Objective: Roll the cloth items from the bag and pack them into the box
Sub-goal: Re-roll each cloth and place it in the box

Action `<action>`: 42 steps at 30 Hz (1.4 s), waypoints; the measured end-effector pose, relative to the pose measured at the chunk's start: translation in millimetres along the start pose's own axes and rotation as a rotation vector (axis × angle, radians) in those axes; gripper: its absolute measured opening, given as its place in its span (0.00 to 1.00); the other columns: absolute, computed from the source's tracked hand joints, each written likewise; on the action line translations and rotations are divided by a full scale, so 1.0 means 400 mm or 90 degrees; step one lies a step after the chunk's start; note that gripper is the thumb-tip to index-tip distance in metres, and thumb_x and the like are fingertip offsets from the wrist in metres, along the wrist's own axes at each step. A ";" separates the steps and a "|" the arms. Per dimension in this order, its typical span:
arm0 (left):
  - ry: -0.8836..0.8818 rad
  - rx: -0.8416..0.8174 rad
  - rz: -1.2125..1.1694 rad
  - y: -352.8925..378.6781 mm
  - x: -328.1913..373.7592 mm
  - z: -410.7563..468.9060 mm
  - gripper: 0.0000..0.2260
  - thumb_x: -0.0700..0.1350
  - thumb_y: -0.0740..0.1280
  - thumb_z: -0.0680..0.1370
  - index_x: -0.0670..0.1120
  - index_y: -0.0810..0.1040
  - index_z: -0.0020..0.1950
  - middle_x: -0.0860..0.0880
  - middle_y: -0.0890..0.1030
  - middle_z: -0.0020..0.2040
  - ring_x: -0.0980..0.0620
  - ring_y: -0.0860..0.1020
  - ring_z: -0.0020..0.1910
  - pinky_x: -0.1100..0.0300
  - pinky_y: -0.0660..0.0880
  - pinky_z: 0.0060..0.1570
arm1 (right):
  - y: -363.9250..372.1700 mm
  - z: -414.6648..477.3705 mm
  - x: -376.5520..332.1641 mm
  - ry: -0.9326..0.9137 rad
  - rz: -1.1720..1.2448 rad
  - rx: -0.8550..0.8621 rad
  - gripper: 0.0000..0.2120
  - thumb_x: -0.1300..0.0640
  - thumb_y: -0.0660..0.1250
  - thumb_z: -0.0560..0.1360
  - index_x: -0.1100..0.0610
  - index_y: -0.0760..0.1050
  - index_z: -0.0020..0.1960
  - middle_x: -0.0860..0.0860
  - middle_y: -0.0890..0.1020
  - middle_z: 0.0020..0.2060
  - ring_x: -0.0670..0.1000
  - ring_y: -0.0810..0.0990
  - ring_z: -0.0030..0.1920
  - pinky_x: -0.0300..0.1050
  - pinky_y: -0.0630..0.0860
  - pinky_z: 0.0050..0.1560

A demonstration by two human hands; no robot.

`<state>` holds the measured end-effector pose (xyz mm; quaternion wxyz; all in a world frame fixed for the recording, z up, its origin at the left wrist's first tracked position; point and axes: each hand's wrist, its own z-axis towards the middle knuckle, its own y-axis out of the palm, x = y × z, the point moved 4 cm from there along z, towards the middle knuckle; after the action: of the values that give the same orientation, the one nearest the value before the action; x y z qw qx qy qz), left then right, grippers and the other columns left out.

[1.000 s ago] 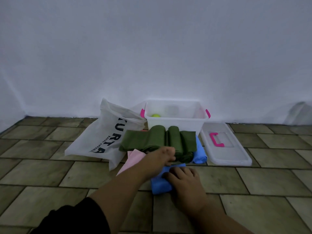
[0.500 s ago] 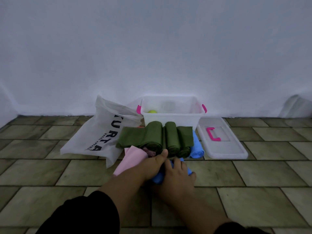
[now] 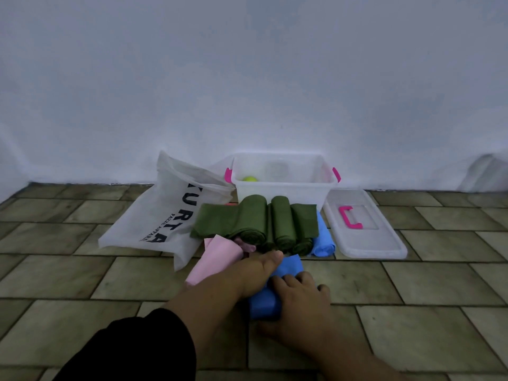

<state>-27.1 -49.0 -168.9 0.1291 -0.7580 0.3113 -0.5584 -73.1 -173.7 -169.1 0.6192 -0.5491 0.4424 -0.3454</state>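
Observation:
A blue cloth (image 3: 277, 287) lies on the tiled floor, partly rolled, under both hands. My left hand (image 3: 251, 273) presses on its far part, and my right hand (image 3: 299, 303) wraps the rolled near end. Behind it lie several dark green rolled cloths (image 3: 258, 221), a pink cloth (image 3: 217, 257) and a second blue cloth (image 3: 323, 240). The clear plastic box (image 3: 284, 185) with pink handles stands against the wall, holding a yellow-green item (image 3: 249, 179). The white bag (image 3: 162, 213) with black lettering lies to the left.
The box's clear lid (image 3: 362, 226) with a pink handle lies flat on the floor right of the box. A white wall (image 3: 247, 78) rises just behind the box. Tiled floor (image 3: 68, 284) extends left and right.
The view shifted slightly. Both hands have drawn the blue cloth nearer to me, and the roll under my right hand has grown thicker.

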 end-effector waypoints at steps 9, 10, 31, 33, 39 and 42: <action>0.045 -0.022 0.190 0.017 -0.007 -0.024 0.27 0.64 0.48 0.79 0.56 0.56 0.77 0.49 0.62 0.76 0.49 0.59 0.75 0.58 0.54 0.71 | -0.055 0.039 0.075 -0.063 0.134 -0.107 0.20 0.53 0.67 0.67 0.46 0.71 0.59 0.45 0.80 0.55 0.50 0.78 0.55 0.42 0.70 0.55; 0.083 0.012 0.211 0.015 -0.006 -0.036 0.27 0.63 0.51 0.79 0.56 0.57 0.76 0.49 0.63 0.76 0.50 0.60 0.74 0.58 0.55 0.70 | -0.056 0.045 0.079 -0.055 0.160 -0.108 0.20 0.53 0.69 0.67 0.47 0.72 0.59 0.46 0.80 0.56 0.50 0.78 0.56 0.41 0.70 0.55; 0.173 0.363 0.154 -0.028 0.028 -0.044 0.15 0.46 0.67 0.75 0.48 0.74 0.62 0.49 0.78 0.57 0.51 0.76 0.54 0.58 0.71 0.56 | -0.040 0.063 0.094 -0.061 0.035 0.070 0.18 0.44 0.62 0.70 0.45 0.68 0.59 0.43 0.76 0.55 0.49 0.74 0.56 0.48 0.66 0.55; 0.097 0.520 -0.094 -0.018 0.006 -0.079 0.17 0.42 0.70 0.73 0.46 0.73 0.60 0.48 0.76 0.54 0.50 0.75 0.53 0.58 0.72 0.54 | -0.049 0.076 0.093 -0.034 0.039 0.059 0.17 0.44 0.62 0.70 0.46 0.69 0.58 0.45 0.79 0.54 0.50 0.77 0.53 0.47 0.69 0.50; -0.243 0.266 -0.621 0.136 -0.025 -0.064 0.14 0.40 0.67 0.74 0.39 0.74 0.60 0.38 0.80 0.54 0.40 0.79 0.52 0.48 0.77 0.52 | -0.053 0.091 0.090 0.105 0.168 -0.081 0.12 0.46 0.64 0.72 0.52 0.73 0.51 0.54 0.82 0.48 0.55 0.79 0.49 0.43 0.67 0.41; -0.223 0.306 -0.628 0.139 -0.024 -0.054 0.10 0.42 0.67 0.77 0.40 0.74 0.56 0.42 0.80 0.47 0.43 0.79 0.45 0.51 0.77 0.43 | -0.050 0.064 0.083 0.136 0.280 -0.115 0.11 0.46 0.67 0.71 0.51 0.71 0.46 0.52 0.81 0.44 0.52 0.78 0.45 0.44 0.68 0.42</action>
<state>-66.9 -82.9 -199.0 0.0719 -0.8442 -0.2407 -0.4735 -35.9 -197.5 -154.7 0.5777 -0.4529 0.6433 -0.2176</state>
